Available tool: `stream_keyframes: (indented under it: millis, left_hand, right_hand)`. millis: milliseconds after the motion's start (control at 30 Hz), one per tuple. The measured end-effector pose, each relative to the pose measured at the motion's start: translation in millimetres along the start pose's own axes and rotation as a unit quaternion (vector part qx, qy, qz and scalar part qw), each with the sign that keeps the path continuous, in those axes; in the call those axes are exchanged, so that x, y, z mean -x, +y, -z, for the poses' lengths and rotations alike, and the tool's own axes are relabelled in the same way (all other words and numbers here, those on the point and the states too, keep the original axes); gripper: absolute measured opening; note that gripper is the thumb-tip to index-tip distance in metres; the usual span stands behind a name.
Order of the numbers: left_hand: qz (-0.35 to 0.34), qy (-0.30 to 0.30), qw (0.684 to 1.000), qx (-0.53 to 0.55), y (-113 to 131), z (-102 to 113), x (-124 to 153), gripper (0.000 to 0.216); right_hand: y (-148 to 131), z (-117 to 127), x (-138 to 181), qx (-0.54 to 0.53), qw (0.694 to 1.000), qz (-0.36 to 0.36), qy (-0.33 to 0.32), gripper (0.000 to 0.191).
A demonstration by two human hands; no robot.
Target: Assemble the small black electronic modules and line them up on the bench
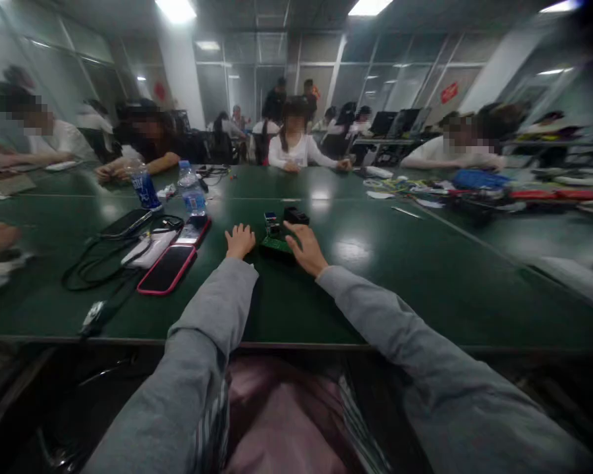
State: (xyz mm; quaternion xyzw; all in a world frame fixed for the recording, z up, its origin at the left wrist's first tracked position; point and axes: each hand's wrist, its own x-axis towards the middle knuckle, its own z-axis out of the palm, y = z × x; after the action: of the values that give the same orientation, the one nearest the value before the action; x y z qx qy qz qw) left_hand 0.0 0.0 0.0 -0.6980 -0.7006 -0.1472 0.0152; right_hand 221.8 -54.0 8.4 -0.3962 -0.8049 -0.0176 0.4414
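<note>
My left hand rests on the green table with its fingers spread, just left of a green circuit board. On the other side, my right hand has its fingers apart over the board's right end; whether it touches the board I cannot tell. A small module with a dark blue face stands upright behind the board. Beside that module, past my right fingertips, sits a black blocky part. My right hand hides part of the board, and neither hand holds anything I can see.
Left of my arms lie a pink-edged phone, another phone, a white power bank and a black cable. Two bottles, one a clear water bottle, stand behind. Tangled wires lie far right. Several people sit around the table.
</note>
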Motion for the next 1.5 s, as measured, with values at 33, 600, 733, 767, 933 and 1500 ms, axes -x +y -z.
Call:
stream_keyframes:
  millis: [33, 600, 733, 767, 933, 1500]
  left_hand:
    - [0.002, 0.002, 1.000, -0.002, 0.0, 0.1, 0.7, 0.049]
    - [0.009, -0.021, 1.000, 0.006, -1.4, -2.1, -4.6, 0.054]
    - [0.011, -0.024, 1.000, 0.006, -1.4, -2.7, -5.1, 0.053]
    - [0.010, -0.023, 1.000, 0.006, -1.6, -2.9, -5.4, 0.053]
    - [0.010, -0.024, 1.000, 0.004, -1.6, -3.7, -5.6, 0.054]
    - [0.012, -0.036, 0.999, 0.005, 0.1, 2.0, -2.6, 0.055]
  right_hand:
    - [14.4, 2.2, -6.4, 0.019, 0.999, -0.039, 0.028, 0.051]
    - [63.6, -2.4, -24.2, 0.219, 0.968, -0.090, -0.077, 0.045]
    - [66.1, -4.0, -24.4, 0.222, 0.965, -0.122, -0.064, 0.054]
    - [67.8, -5.1, -24.3, 0.218, 0.965, -0.131, -0.071, 0.055]
    - [74.8, -9.8, -24.0, 0.182, 0.969, -0.141, -0.094, 0.053]
    - [84.0, -11.9, -24.1, 0.141, 0.977, -0.138, -0.085, 0.049]
